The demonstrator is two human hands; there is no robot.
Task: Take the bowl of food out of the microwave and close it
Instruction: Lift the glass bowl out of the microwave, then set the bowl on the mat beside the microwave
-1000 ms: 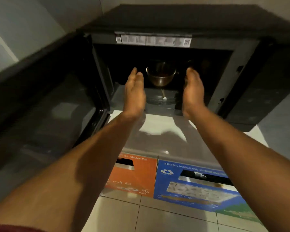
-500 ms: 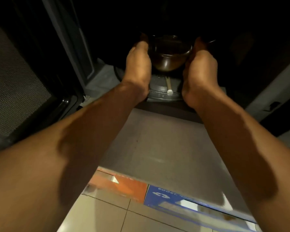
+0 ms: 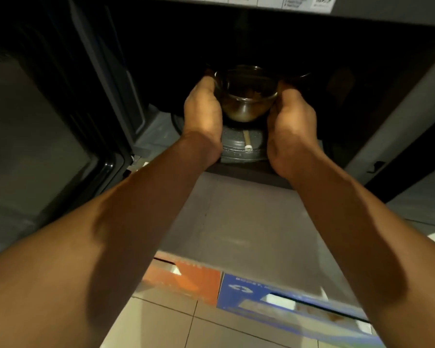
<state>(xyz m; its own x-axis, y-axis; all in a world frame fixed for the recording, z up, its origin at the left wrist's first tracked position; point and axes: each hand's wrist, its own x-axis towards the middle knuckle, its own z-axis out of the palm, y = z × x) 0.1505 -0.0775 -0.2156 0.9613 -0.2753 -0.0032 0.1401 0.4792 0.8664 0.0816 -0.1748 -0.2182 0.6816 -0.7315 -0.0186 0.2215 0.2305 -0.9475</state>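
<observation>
- Bowl (image 3: 245, 96): clear glass, brownish food in the bottom. Located inside the microwave (image 3: 281, 49), deep in the dark cavity. Seemed raised just clear of the turntable (image 3: 241, 146), though contact underneath could not be confirmed. Sat flat on the turntable a second ago; half a second ago already flanked by both hands.
- Left hand (image 3: 203, 110): pressed against the bowl's left wall, fingers curled round toward the far side, hidden by glass and gloom. Held flat and apart from the bowl a second ago, closed on it since.
- Right hand (image 3: 290, 114): cupped against the right wall, thumb near the rim. Same change: from hovering outside the cavity to clasping the bowl.
- Grip, as judged: two-handed clasp complete, bowl pinched between the palms. Reach stage finished; withdrawal toward the opening judged next.
- Turntable: grey, a pale roller arm visible through it, exposed in front of the bowl between the wrists.
- Door (image 3: 35, 136): swung fully open at left, mesh window facing the camera. Not yet closed; second half of the task outstanding.
- Counter (image 3: 211, 217): grey, directly before the cavity, bare where visible; likely landing place.
- Bins (image 3: 261, 292): orange and blue fronts below the counter edge, blurred.
- Risk, as judged: hot glass, spill if tilted crossing the sill.
</observation>
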